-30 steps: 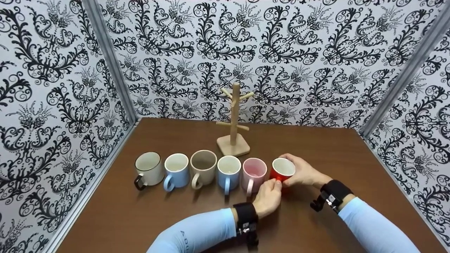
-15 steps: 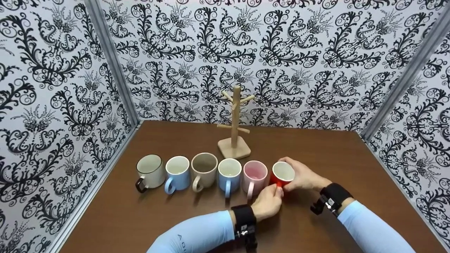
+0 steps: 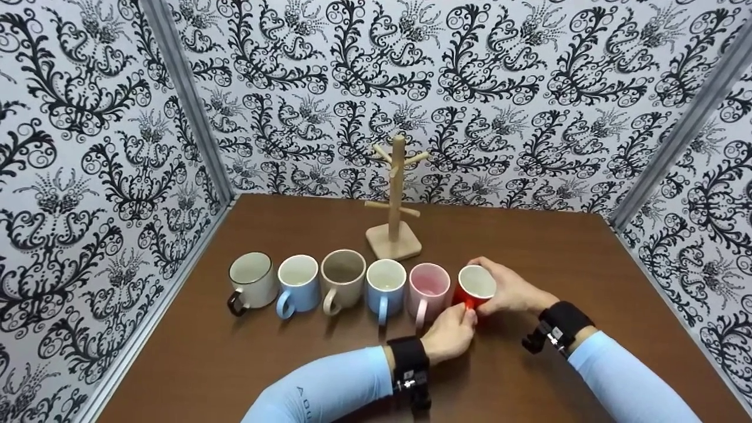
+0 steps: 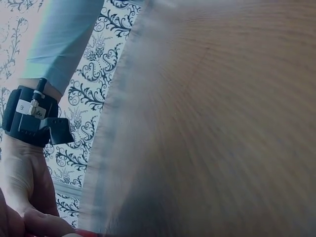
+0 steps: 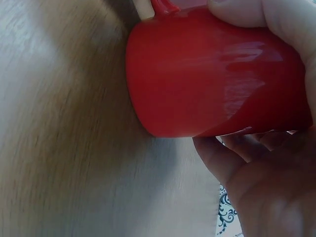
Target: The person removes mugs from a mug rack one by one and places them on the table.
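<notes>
At the right end of a row of mugs is a red mug (image 3: 466, 295) with a white inside. My right hand (image 3: 510, 289) grips its body from the right; in the right wrist view the thumb (image 5: 242, 11) lies along one side and the fingers on the opposite side. With its thumb and fingertips my left hand (image 3: 449, 335) pinches the red mug's handle (image 5: 165, 6), mostly covered in the head view. The mug's base is at or close to the tabletop; contact cannot be told. Just left of it stands a pink mug (image 3: 432, 299), near my left hand.
Further left along the row are a blue mug (image 3: 385, 299), a beige mug (image 3: 346, 292), a light blue mug (image 3: 302, 295) and a white mug with a black handle (image 3: 258, 288). A wooden mug tree (image 3: 396, 200) stands behind them on the brown table (image 3: 529, 241). Patterned walls enclose the table.
The head view shifts slightly. Both hands stay on the red mug, which keeps about the same place; the other mugs have not moved.
</notes>
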Demonstrator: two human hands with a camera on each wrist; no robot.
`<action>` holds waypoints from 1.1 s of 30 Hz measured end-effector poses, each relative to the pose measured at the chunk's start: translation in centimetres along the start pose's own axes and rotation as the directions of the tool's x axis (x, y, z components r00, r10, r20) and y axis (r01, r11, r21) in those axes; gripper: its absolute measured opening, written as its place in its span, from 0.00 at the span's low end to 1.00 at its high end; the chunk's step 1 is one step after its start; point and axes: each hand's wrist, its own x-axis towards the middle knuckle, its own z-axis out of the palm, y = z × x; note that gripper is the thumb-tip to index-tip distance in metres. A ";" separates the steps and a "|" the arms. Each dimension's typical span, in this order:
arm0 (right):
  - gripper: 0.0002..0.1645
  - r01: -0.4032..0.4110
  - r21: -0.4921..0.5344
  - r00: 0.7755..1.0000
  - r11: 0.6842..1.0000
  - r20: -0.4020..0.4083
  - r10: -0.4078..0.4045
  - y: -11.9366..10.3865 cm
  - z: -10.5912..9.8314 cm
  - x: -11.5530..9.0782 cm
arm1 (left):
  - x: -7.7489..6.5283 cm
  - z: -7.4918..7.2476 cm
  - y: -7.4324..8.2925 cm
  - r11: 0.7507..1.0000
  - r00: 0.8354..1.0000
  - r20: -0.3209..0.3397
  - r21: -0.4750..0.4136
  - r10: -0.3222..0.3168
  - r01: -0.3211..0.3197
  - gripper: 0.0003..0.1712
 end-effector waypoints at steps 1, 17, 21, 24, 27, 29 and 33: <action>0.52 -0.004 0.003 1.000 1.000 0.003 0.004 0.0 -0.1 0.0 | 0.0 0.1 0.1 1.000 1.000 0.006 -0.016 -0.017 0.017 0.12; 0.51 -0.043 -0.060 0.998 0.997 0.032 0.045 -0.6 -0.3 -0.2 | -4.0 -3.1 3.5 0.951 0.997 0.073 0.307 -0.001 -0.022 0.40; 0.53 -0.067 -0.085 0.996 0.994 0.053 0.072 -1.3 -0.6 -0.2 | -4.8 -5.6 4.5 0.901 0.975 0.191 0.395 0.112 -0.181 0.42; 0.55 -0.067 -0.129 0.994 0.989 0.074 0.077 -2.1 -1.2 -0.3 | -4.8 -7.9 5.7 0.842 0.936 0.282 0.434 0.210 -0.320 0.37; 0.53 -0.050 -0.143 0.994 0.988 0.087 0.063 -3.2 -2.1 -0.2 | -4.1 -9.9 6.9 0.767 0.892 0.320 0.464 0.321 -0.442 0.30; 0.50 -0.044 -0.129 0.994 0.991 0.089 0.056 -3.9 -2.8 -0.2 | -3.4 -11.2 7.5 0.725 0.867 0.326 0.479 0.376 -0.495 0.24; 0.44 -0.056 -0.121 0.995 0.991 0.073 0.065 -5.2 -4.2 0.4 | -2.0 -13.4 7.7 0.656 0.856 0.311 0.550 0.413 -0.517 0.20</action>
